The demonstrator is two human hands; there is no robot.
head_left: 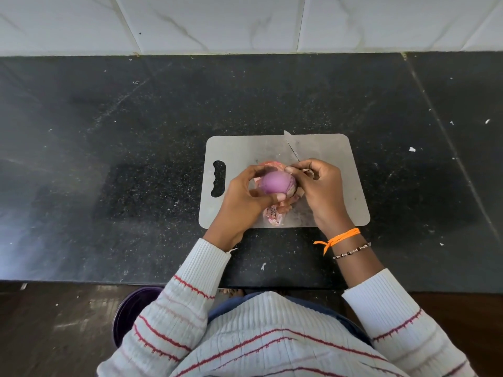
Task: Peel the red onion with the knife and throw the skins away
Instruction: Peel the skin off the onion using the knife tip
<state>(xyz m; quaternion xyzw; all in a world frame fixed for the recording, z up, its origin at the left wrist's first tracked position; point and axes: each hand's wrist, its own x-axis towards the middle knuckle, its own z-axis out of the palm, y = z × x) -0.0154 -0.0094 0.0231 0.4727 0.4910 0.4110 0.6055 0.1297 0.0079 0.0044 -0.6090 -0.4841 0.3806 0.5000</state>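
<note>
A red onion (276, 181), its smooth purple flesh bared on top, is held just above a grey cutting board (334, 151). My left hand (241, 198) grips it from the left, thumb underneath. My right hand (321, 190) holds a knife (291, 146) whose thin blade points away toward the board's far edge, and its thumb presses against the onion's right side. Loose pinkish skins (273, 214) lie on the board under and just in front of the onion.
The board lies on a dark speckled stone counter (136, 159) backed by white tiled wall. A dark purple round bin (130, 314) stands on the floor at the lower left, below the counter's front edge. Small white specks dot the counter.
</note>
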